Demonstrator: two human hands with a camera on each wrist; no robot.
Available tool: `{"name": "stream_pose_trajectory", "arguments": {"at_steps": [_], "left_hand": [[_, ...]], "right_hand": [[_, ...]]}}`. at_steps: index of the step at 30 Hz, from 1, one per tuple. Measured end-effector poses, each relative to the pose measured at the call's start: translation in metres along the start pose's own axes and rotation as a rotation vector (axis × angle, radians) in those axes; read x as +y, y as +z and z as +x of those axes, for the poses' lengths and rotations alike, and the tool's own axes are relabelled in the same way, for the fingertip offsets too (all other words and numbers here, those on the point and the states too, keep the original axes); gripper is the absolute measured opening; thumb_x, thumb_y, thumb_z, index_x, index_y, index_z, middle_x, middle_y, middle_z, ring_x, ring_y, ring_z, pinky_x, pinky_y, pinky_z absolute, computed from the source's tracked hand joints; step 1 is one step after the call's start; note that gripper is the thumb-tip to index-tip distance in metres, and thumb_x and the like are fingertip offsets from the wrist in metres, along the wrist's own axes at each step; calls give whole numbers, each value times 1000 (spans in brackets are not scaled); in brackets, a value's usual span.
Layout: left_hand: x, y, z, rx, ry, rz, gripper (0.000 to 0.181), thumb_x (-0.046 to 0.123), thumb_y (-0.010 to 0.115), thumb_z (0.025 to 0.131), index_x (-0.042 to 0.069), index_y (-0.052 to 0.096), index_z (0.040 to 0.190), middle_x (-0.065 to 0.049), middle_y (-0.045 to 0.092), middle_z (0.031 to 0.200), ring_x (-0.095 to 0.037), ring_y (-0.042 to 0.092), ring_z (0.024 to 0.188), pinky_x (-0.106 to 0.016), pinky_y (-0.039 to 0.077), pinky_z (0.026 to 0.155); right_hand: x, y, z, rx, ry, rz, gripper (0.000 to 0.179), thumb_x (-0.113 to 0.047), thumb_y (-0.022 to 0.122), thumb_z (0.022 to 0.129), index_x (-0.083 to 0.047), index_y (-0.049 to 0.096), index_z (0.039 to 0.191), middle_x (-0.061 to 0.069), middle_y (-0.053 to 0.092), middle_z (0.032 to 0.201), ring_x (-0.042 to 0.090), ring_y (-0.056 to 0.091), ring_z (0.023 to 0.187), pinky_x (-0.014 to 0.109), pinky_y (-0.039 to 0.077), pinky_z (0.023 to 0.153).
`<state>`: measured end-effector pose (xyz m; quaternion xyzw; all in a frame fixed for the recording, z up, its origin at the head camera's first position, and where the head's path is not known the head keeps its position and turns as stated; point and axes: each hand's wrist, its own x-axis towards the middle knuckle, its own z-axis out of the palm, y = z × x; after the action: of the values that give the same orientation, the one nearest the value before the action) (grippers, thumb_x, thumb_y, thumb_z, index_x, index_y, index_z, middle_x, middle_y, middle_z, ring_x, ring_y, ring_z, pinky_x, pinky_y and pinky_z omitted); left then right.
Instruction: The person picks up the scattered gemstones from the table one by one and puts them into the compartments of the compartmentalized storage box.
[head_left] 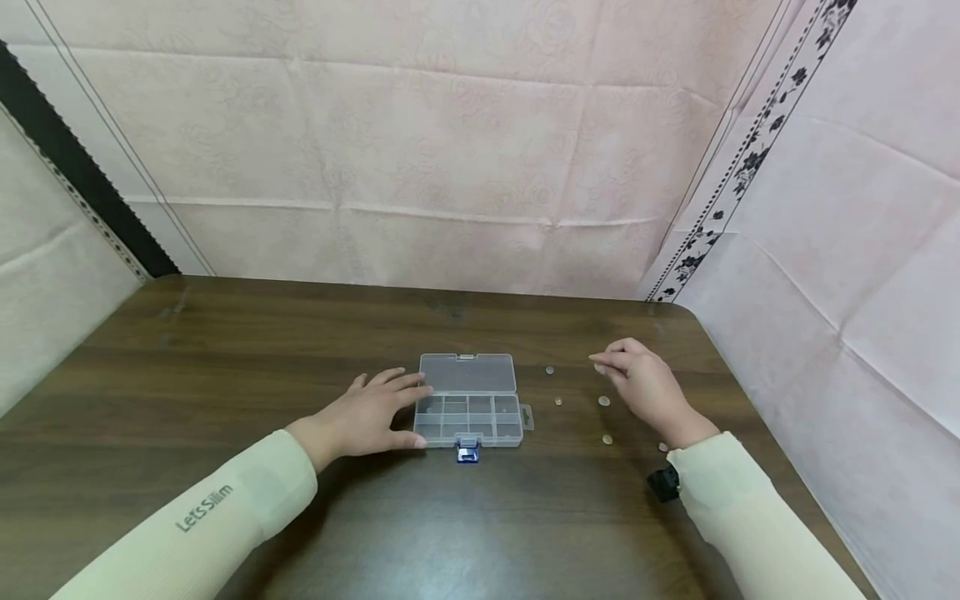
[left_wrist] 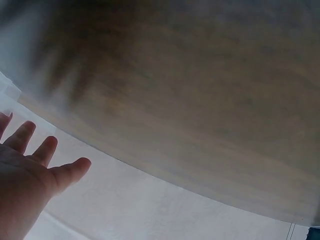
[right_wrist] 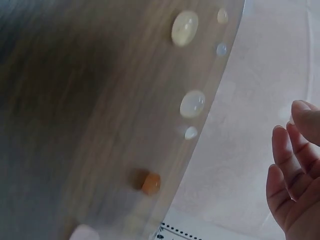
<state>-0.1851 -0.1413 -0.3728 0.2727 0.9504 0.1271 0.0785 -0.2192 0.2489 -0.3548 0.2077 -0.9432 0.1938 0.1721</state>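
A clear plastic compartment box (head_left: 468,419) lies on the table with its lid (head_left: 468,372) folded back. My left hand (head_left: 367,417) rests at the box's left side, fingers spread, with fingertips over the lid edge and the thumb at the near corner. To the right of the box, my right hand (head_left: 645,383) is raised above the table. Its thumb and fingertips pinch a small pale stone, mostly hidden by the fingers. Around and under this hand lie smooth stones: a pale yellow oval (right_wrist: 185,28), a clear one (right_wrist: 192,104) and an orange one (right_wrist: 151,183).
A blue clasp-like piece (head_left: 467,452) sits at the box's front edge. Smaller stones lie nearby, among them a bluish one (right_wrist: 221,49) and a pinkish one (right_wrist: 85,233). Pale cloth (head_left: 450,167) hangs behind the brown table (head_left: 247,358) and along both sides.
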Motion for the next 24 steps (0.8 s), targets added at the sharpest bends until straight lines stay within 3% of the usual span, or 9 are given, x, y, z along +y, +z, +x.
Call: {"name": "stream_pose_trajectory", "arguments": {"at_steps": [13, 20, 24], "left_hand": [[1, -1, -1, 1, -11, -15, 76, 58, 64, 85, 20, 43, 147, -5, 33, 156, -35, 24, 143, -73, 17, 103], [3, -2, -2, 1, -11, -18, 75, 57, 64, 85, 20, 43, 147, -5, 32, 156, -35, 24, 143, -74, 17, 102], [2, -2, -1, 2, -14, -17, 75, 57, 64, 85, 20, 43, 147, -5, 32, 156, -35, 24, 143, -74, 17, 102]], "right_hand": [[-23, 12, 6, -40, 5, 85, 18, -4, 69, 88, -4, 75, 105, 8, 63, 98, 17, 60, 76, 35, 49, 69], [-37, 21, 9, -19, -49, 144, 17, -2, 71, 85, -3, 76, 101, 5, 62, 92, 17, 61, 78, 34, 51, 69], [-45, 25, 11, -57, -79, 134, 19, -3, 71, 85, -3, 75, 103, 4, 61, 94, 17, 61, 80, 33, 51, 71]]}}
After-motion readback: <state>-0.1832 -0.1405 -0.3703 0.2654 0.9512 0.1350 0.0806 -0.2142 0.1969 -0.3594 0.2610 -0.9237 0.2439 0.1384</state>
